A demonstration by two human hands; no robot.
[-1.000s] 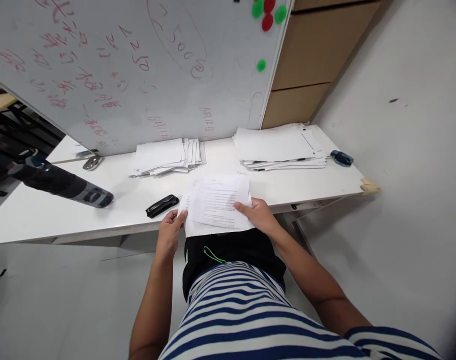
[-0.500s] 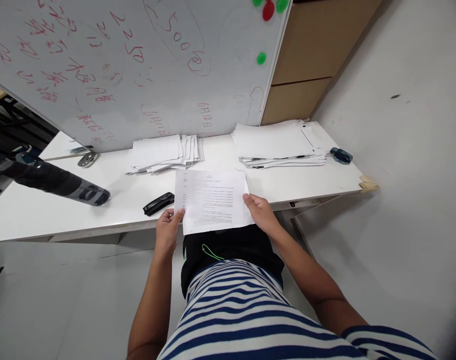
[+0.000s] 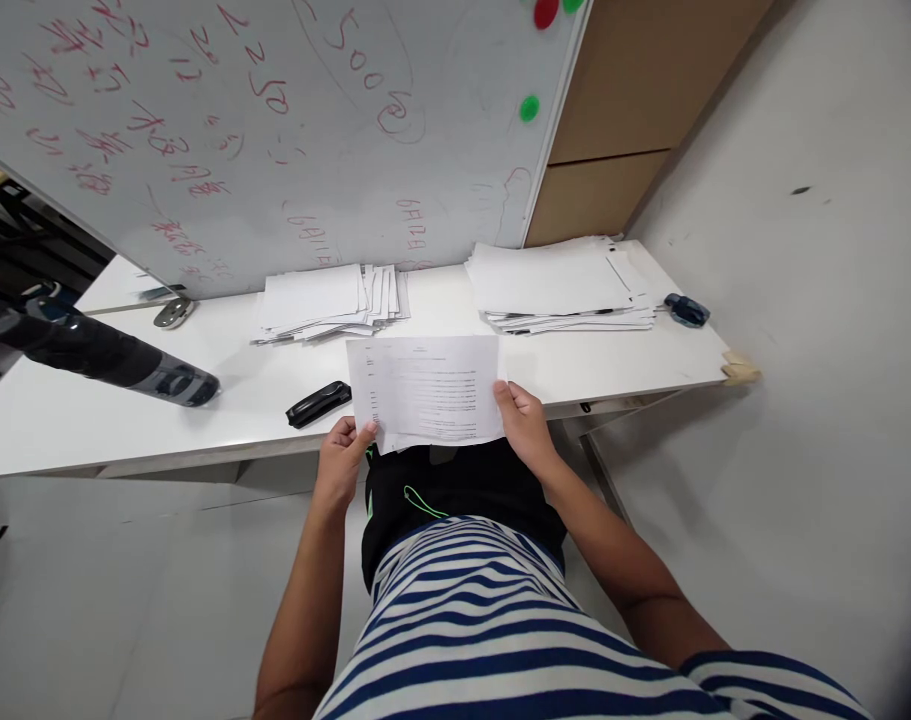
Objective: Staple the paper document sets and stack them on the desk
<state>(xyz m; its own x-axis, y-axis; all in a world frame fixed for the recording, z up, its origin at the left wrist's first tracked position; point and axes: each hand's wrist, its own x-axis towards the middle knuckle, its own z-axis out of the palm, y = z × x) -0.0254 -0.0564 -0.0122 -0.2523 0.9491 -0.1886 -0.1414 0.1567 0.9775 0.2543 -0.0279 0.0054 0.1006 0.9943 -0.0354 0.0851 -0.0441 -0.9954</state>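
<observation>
Between my hands is a printed sheet of paper [image 3: 429, 390], held at the front edge of the white table, partly over my lap. My left hand [image 3: 342, 460] pinches its lower left corner, thumb on top. On the opposite side, my right hand [image 3: 526, 425] grips the right edge with the thumb over the print. Whether more sheets lie under the top one I cannot tell. A black stapler [image 3: 318, 404] rests on the table just left of the paper, close to my left hand but not touched.
Behind the held paper lie a left paper stack [image 3: 312, 300] and a larger right paper stack [image 3: 549, 280]. A whiteboard [image 3: 455, 120] stands at the back. A dark bottle [image 3: 125, 350] and a mouse [image 3: 174, 313] are at left. A dark blue object [image 3: 686, 310] sits near the right edge.
The paper's lower edge has risen a little and its sheet looks more tilted. Both hands have shifted slightly right, still gripping it. The view has moved slightly.
</observation>
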